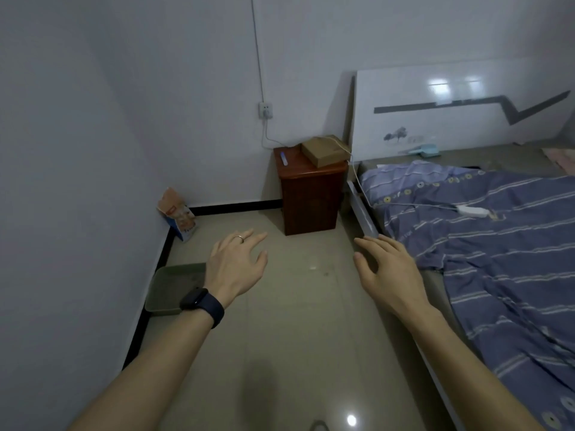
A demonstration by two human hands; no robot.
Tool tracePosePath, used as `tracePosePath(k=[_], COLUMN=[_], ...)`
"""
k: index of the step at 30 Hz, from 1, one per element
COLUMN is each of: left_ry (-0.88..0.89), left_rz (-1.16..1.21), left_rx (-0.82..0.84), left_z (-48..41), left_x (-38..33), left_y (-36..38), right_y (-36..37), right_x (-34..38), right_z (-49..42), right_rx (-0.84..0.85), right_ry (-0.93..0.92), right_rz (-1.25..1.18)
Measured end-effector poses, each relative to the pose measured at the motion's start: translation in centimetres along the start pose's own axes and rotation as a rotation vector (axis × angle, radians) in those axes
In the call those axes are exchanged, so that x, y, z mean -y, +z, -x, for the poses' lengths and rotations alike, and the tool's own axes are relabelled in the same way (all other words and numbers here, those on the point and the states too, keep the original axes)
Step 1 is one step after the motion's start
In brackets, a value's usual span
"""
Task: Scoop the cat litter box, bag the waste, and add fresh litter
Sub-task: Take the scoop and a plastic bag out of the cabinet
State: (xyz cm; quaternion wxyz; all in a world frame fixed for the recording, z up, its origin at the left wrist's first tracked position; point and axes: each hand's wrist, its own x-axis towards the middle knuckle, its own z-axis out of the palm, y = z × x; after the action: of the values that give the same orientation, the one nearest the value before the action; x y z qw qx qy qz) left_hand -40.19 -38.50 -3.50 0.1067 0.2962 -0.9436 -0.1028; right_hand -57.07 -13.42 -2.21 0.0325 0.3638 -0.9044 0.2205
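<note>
A green litter box [169, 284] sits on the floor [305, 306] against the left wall, its right side hidden behind a person's left wrist. Both hands reach forward over the tiles, holding nothing. The left hand [236, 262], with a ring [239, 238] and a dark watch [199, 301], has its fingers loosely spread. The right hand [385, 265], near the bed's [497, 228] edge, is likewise relaxed and flat. A bag [179, 213] leans in the far left corner. Beyond stands a brown nightstand [311, 197] bearing a cardboard box [323, 150].

left hand [236, 262]: extended, fingers relaxed | right hand [389, 265]: extended, fingers relaxed
</note>
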Motion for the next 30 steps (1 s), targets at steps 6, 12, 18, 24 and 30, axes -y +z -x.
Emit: tracePosePath(k=[6,12,18,24,30], left_ry=[-0.069,-0.06,-0.055,-0.101,-0.184], left_rz=[0.01,-0.011,0.049,0.121,0.124], left_rx=[0.019,0.062,0.107,0.232,0.379], left_z=[-10.7,-21.0,-33.2,-44.0,-51.4], left_x=[1.1,3.1,5.6,7.9,8.9], left_y=[2.0,5.1,8.6,13.4,19.4], right_y=[2.9,7.3,12.2,16.6,22.1], right_x=[-1.4,-2.5,-3.4,-4.8,-8.0], right_z=[-11.5,-21.9,-32.0,-41.6,-50.4], right_rx=[0.045,0.088,0.134,0.217,0.315], right_ry=[-0.002,-0.015,0.008,0.022,0.046], right_rz=[-0.045,-0.063,-0.064,-0.05,-0.076])
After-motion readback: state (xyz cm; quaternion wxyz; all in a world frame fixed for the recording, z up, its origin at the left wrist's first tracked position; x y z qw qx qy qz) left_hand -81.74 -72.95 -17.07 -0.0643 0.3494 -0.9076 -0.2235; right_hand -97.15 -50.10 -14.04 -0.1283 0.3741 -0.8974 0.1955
